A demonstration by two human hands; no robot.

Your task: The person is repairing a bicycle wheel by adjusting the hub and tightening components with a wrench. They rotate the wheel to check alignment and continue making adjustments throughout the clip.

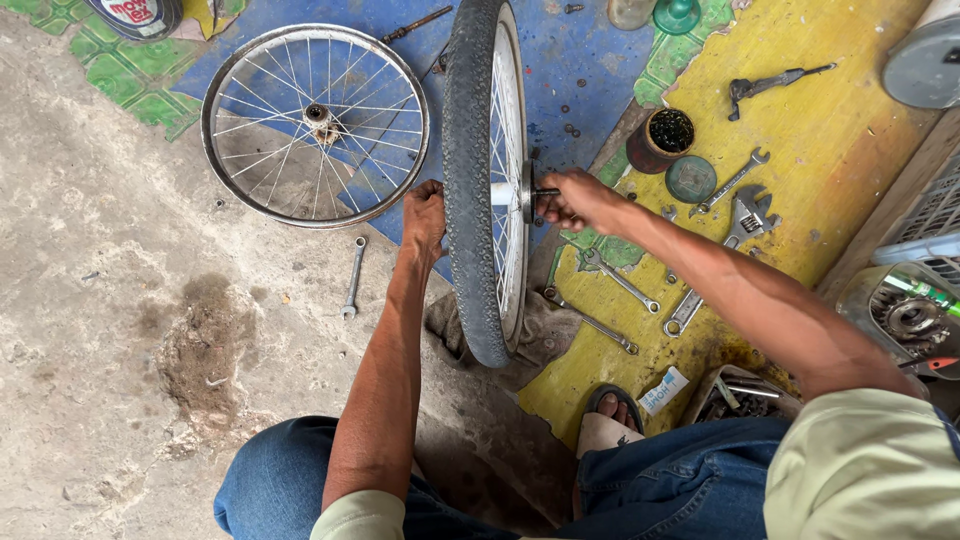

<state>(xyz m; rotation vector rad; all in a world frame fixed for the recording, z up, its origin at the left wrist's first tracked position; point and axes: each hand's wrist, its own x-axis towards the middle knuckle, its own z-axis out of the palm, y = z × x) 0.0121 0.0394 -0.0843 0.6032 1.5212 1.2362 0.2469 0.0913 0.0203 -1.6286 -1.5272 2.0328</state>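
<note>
— What have I got in hand?

— One tyred bicycle wheel, upright on the floor between my arms. My left hand is closed on its tread; my right hand pinches the axle.

— Count the rest?

— One bare spoked rim lying flat, six spanners.

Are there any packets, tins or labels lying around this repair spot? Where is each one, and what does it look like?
Round can: top left corner on the green tiled floor, dark body with a white and red label, partly cut off by the edge.
Small box: on the yellow mat near the sandalled foot, long, white with blue print.
Green bottle: far right, in a clear tub, with a pale label, mostly hidden.
No screens or signs.
</note>
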